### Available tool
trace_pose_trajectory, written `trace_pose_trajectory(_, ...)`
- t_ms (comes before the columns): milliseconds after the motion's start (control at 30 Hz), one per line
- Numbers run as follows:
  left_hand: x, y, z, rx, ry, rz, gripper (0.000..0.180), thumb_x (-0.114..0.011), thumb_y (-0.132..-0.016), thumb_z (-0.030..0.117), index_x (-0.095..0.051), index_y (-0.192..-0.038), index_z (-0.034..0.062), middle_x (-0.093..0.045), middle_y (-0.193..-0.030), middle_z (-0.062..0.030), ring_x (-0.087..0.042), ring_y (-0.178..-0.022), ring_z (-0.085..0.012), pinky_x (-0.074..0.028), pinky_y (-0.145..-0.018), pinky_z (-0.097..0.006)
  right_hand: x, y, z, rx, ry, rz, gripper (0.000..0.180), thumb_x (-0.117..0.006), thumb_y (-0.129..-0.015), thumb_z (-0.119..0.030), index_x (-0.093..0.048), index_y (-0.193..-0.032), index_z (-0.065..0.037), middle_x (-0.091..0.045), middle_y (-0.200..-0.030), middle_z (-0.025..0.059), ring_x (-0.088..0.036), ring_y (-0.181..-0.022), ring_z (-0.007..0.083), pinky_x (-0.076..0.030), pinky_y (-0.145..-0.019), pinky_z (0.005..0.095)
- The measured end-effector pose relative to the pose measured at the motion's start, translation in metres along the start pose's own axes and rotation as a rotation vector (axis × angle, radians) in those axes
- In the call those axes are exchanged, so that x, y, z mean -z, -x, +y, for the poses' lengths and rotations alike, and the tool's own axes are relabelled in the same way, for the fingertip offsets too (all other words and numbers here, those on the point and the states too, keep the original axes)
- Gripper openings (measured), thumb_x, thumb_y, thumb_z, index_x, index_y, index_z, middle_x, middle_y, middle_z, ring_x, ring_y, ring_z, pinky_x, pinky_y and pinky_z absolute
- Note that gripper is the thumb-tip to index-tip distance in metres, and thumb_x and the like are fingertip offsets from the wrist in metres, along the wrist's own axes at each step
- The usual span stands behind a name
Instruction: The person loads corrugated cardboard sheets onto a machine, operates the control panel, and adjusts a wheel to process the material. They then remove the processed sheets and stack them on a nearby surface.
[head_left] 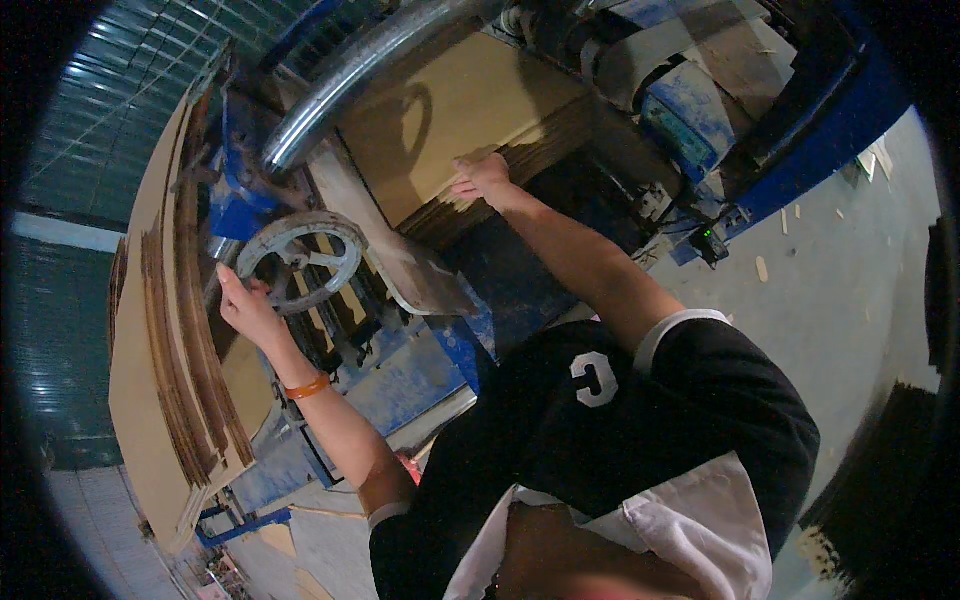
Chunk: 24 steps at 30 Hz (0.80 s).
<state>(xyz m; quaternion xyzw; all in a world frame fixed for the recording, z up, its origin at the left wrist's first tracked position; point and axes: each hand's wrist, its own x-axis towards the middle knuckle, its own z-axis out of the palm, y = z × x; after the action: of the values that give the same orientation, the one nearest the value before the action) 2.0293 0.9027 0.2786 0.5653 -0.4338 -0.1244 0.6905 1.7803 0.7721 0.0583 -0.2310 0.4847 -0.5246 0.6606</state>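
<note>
1. Step in hand: the brown sheets (460, 105) appear, as a judgement, to be being lined up or steadied by hand in the blue machine (690, 120).
2. Right hand (482, 180): it is laid at the near edge of the sheets, fingers extended; whether the edge is pinched cannot be told.
3. Left hand (250, 308): it is held at the near-left rim of the handwheel (350, 262), fingers partly curled; whether the rim is grasped cannot be told.
4. Next move: an even push along the stack's edge is judged to be called for, with fingers kept clear of the metal bar (350, 85); any turn of the wheel would need a firm hold.
5. Location: the sheets are stacked inside the machine, beside the upright metal plate (370, 215).
6. Condition: the top face is plain, flat and tan, crossed by shadow; the layered edges are darker and ragged in places.
7. Adjacent: a further stack of large sheets (150, 370) is seen at far left.
</note>
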Motion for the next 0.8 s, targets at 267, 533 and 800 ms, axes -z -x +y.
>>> trace_pose_trajectory(267, 0.003, -0.002, -0.005, -0.118, -0.08, -0.047, 0.04, -0.052, -0.086, 0.039, -0.052, -0.071, 0.0019, -0.044, -0.066, 0.0002, -0.038, -0.059, -0.0088, -0.033, -0.051, -0.023, 0.015, 0.015, 0.012, 0.139, 0.273, 0.018, 0.044, -0.061, -0.079, -0.04, -0.059, -0.061, 0.0, -0.059, -0.054, 0.0123, -0.055, -0.042, 0.0176, -0.043, -0.039, 0.0277)
trace_pose_trajectory(533, -0.003, 0.001, 0.0, -0.03, 0.054, 0.014, 0.037, -0.053, -0.086, 0.038, -0.054, -0.074, 0.0023, -0.046, -0.068, -0.0003, -0.04, -0.058, -0.0091, -0.033, -0.05, -0.022, 0.014, 0.032, 0.027, 0.155, 0.459, 0.095, 0.058, -0.051, -0.083, -0.048, -0.054, -0.048, -0.003, -0.057, -0.048, 0.0089, -0.053, -0.04, 0.0156, -0.043, -0.043, 0.028)
trace_pose_trajectory(800, 0.003, -0.002, -0.004, -0.027, 0.001, 0.016, 0.04, -0.054, -0.084, 0.04, -0.053, -0.069, 0.0033, -0.05, -0.065, -0.0019, -0.042, -0.055, -0.0094, -0.033, -0.049, -0.023, -0.041, 0.089, 0.004, 0.555, 0.399, -0.196, 0.052, -0.042, -0.088, -0.043, -0.058, -0.057, -0.005, -0.057, -0.051, 0.0071, -0.057, -0.049, 0.0197, -0.045, -0.052, 0.0331)
